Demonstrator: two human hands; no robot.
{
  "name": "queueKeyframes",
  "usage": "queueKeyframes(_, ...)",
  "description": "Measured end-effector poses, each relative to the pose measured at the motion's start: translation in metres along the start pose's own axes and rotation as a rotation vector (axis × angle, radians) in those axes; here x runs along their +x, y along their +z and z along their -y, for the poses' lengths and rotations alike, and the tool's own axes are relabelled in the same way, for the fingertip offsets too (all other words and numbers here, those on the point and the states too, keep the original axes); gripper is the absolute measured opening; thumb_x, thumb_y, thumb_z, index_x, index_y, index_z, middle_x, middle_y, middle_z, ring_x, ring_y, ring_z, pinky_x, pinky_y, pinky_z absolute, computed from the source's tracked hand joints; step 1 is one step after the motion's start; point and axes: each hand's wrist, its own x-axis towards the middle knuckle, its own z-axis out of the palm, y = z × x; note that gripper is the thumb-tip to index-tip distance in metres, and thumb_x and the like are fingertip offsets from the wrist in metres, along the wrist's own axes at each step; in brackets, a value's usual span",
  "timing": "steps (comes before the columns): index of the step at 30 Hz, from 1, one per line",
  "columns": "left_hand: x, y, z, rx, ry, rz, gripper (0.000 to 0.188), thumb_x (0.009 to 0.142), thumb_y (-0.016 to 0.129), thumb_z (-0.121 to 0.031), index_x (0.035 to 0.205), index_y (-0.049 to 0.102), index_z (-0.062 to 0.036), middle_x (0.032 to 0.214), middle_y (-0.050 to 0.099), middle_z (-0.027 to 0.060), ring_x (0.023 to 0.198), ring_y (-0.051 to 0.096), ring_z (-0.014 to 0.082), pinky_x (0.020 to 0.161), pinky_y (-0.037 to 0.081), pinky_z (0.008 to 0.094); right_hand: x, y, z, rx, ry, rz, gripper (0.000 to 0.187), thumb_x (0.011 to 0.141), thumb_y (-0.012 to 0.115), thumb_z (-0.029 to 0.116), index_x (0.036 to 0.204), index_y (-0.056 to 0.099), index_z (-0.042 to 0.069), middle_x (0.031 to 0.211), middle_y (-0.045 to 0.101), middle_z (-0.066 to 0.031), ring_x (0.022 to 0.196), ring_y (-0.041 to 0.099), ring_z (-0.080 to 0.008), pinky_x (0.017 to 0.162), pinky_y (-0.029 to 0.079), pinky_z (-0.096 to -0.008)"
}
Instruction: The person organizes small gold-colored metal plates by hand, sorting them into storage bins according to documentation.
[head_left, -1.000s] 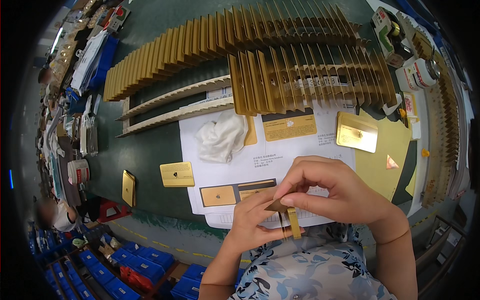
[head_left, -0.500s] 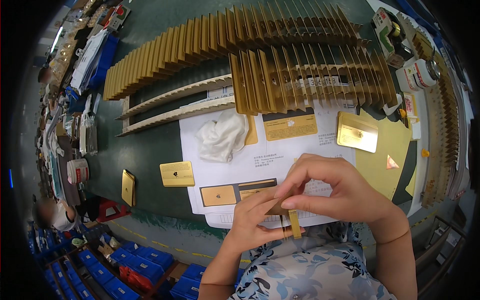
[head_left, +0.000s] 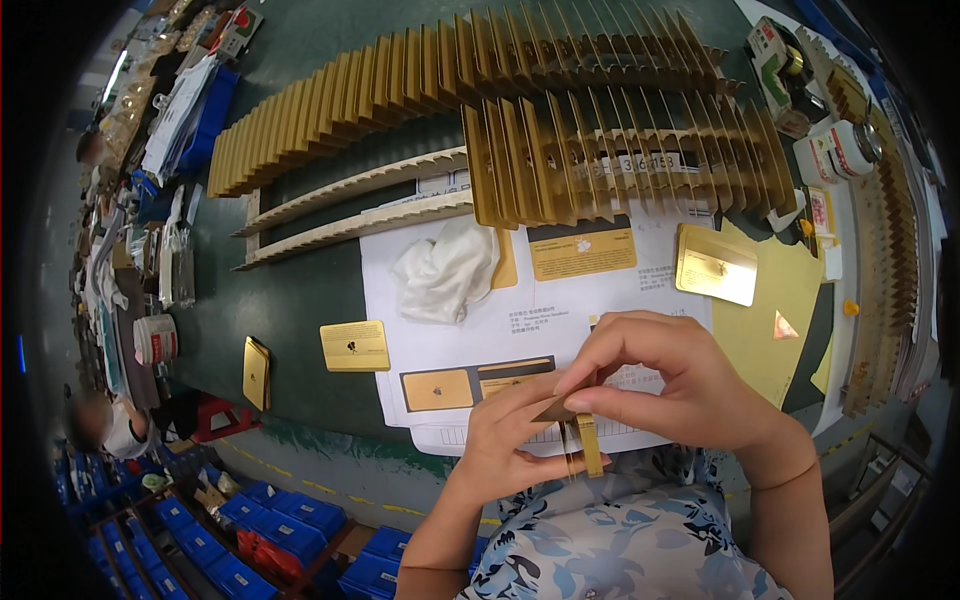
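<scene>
My left hand (head_left: 495, 445) is closed around a small stack of gold metal cards (head_left: 589, 448), seen edge-on below its fingers. At the stack's upper end, the thumb and fingertips of my right hand (head_left: 680, 385) pinch a gold card (head_left: 553, 409) that is tilted and mostly covered by the hands. Just beyond lies a printed sheet (head_left: 560, 335) with card pictures on it. A crumpled white cloth (head_left: 445, 275) rests on the sheet, partly over another gold card (head_left: 505, 262).
Slotted wooden racks (head_left: 350, 225) hold rows of upright gold cards (head_left: 400, 85) at the back. Loose gold cards lie at left (head_left: 354, 346), farther left (head_left: 256, 375) and on yellow paper (head_left: 790, 290) at right. A white jar (head_left: 835, 153) stands back right.
My right fingertips have shifted slightly, and the pinched card shows at a somewhat different tilt. Both hands otherwise keep their places; the racks and loose cards are unchanged.
</scene>
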Motion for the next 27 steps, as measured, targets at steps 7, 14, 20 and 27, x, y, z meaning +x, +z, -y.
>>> queueKeyframes(7, 0.0, -0.0004, 0.0012, -0.001, 0.028, -0.02, 0.068, 0.062, 0.095, -0.026, 0.122, 0.066, -0.0075, 0.121, 0.069, 0.0151, 0.103, 0.07, 0.0321, 0.085, 0.056, 0.0383, 0.0001, 0.0029, 0.0021, -0.059, -0.049, 0.0, 0.013, 0.091, 0.072, 0.006, 0.103, 0.069, 0.001, 0.089, 0.066, -0.0065, 0.083, 0.065, -0.0169, 0.072, 0.053, -0.0302)
queueKeyframes(14, 0.0024, -0.0008, -0.0001, -0.005, 0.045, -0.016, 0.061, 0.063, 0.094, -0.026, 0.116, 0.069, -0.007, 0.121, 0.069, 0.0152, 0.103, 0.07, 0.0319, 0.086, 0.057, 0.0378, -0.0008, 0.0019, 0.0, -0.076, -0.067, -0.024, 0.012, 0.091, 0.072, 0.005, 0.102, 0.07, 0.001, 0.088, 0.066, -0.0073, 0.08, 0.065, -0.0177, 0.071, 0.053, -0.0302)
queueKeyframes(20, 0.0025, -0.0009, -0.0033, -0.019, -0.015, -0.016, 0.057, 0.063, 0.094, -0.026, 0.112, 0.071, -0.0065, 0.12, 0.069, 0.0155, 0.104, 0.07, 0.0316, 0.087, 0.057, 0.0376, -0.0006, 0.0036, 0.0022, -0.068, -0.061, -0.024, 0.011, 0.09, 0.072, 0.006, 0.101, 0.07, 0.002, 0.087, 0.066, -0.0073, 0.079, 0.065, -0.0175, 0.07, 0.052, -0.0299)
queueKeyframes(27, 0.0018, 0.0004, -0.001, -0.04, 0.01, -0.025, 0.063, 0.063, 0.095, -0.026, 0.117, 0.069, -0.0065, 0.12, 0.069, 0.0174, 0.103, 0.07, 0.0329, 0.087, 0.057, 0.0391, 0.0001, 0.0026, 0.0015, -0.052, -0.029, -0.025, 0.012, 0.091, 0.072, 0.006, 0.102, 0.07, 0.003, 0.087, 0.066, -0.0069, 0.079, 0.064, -0.0171, 0.07, 0.052, -0.0293)
